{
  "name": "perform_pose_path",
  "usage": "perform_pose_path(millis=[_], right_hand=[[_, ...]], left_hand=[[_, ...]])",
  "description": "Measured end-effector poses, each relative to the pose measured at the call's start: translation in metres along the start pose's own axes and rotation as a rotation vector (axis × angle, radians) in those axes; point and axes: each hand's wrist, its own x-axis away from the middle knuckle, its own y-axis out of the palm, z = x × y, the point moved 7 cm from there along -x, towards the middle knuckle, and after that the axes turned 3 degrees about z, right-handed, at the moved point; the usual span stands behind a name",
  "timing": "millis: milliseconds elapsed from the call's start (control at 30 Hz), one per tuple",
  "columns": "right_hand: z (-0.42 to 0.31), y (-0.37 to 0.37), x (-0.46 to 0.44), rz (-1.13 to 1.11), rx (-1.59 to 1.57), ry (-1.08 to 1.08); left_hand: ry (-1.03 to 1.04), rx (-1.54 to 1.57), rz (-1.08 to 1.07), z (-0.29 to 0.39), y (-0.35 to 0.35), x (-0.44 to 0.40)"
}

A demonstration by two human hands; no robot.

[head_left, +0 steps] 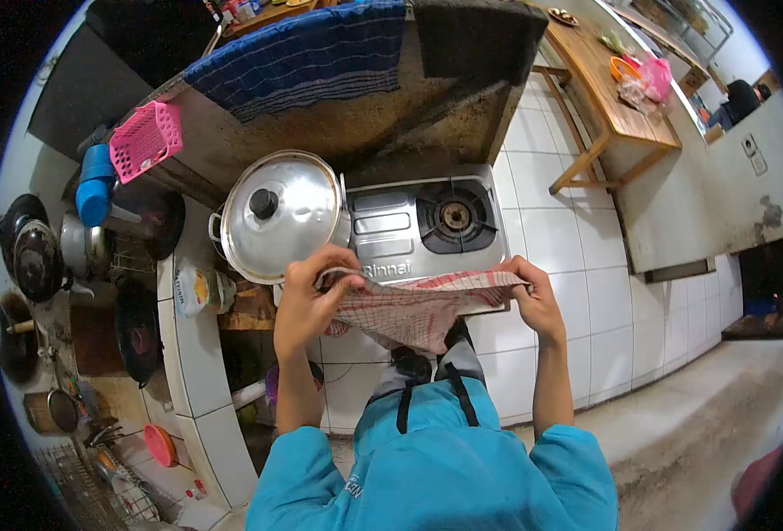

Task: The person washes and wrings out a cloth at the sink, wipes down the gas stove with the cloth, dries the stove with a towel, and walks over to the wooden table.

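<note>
A red-and-white checked cloth (418,317) hangs stretched between my two hands, in front of the stove. My left hand (313,294) pinches its left corner, and my right hand (536,296) grips the right corner. Behind the cloth sits a silver Rinnai gas stove (382,221) with a black burner grate (456,215); the cloth hides part of its front edge. A large lidded aluminium pot (294,212) with a black knob stands on the stove's left side, just beyond my left hand.
A low wall behind the stove carries a blue striped cloth (307,62) and a dark cloth (475,44). Pans (136,332) and a pink basket (146,142) hang at left. A wooden table (586,71) stands at the back right. Another person (741,102) is at far right.
</note>
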Motion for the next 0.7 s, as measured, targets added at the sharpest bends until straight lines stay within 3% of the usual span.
perform_pose_path(millis=[67, 100, 167, 200, 233, 267, 333, 367, 400, 467, 533, 600, 633, 700], right_hand=[[0.011, -0.009, 0.029, -0.004, 0.106, 0.125], [0.016, -0.008, 0.044, 0.006, 0.067, 0.296], [0.030, -0.014, 0.060, 0.124, 0.208, 0.255], [0.038, -0.018, 0.064, 0.179, 0.277, 0.236], [0.056, -0.022, 0.070, 0.241, 0.108, 0.397], [0.069, -0.025, 0.069, 0.346, 0.056, 0.332], [0.124, -0.027, 0.061, 0.545, -0.050, 0.192], [0.151, -0.026, 0.054, 0.562, 0.084, 0.028], [0.162, -0.013, 0.048, 0.629, 0.165, 0.095], [0.180, 0.023, 0.033, 0.740, 0.209, -0.001], [0.206, 0.062, 0.021, 0.458, 0.742, -0.116], [0.246, 0.105, 0.005, 0.100, 0.914, -0.144], [0.265, 0.125, 0.003, -0.087, 0.988, -0.157], [0.281, 0.140, -0.008, -0.126, 1.068, -0.172]], left_hand=[[-0.082, 0.014, -0.050, -0.035, 0.008, 0.023], [-0.141, 0.013, -0.091, -0.054, 0.015, 0.035], [-0.226, -0.005, -0.122, -0.077, 0.028, 0.050], [-0.109, -0.077, -0.058, -0.084, 0.035, 0.048], [0.004, -0.148, 0.006, -0.097, 0.046, 0.047], [0.117, -0.220, 0.074, -0.110, 0.058, 0.045], [0.081, -0.430, 0.263, -0.148, 0.080, 0.036], [0.054, -0.539, 0.352, -0.165, 0.091, 0.034], [-0.082, -0.506, 0.350, -0.190, 0.106, 0.030], [-0.358, -0.440, 0.347, -0.240, 0.133, 0.024], [-0.474, -0.332, 0.361, -0.279, 0.145, 0.026], [-0.617, -0.127, 0.359, -0.310, 0.154, 0.039], [-0.555, -0.070, 0.382, -0.318, 0.159, 0.044], [-0.423, 0.043, 0.432, -0.331, 0.168, 0.055]])
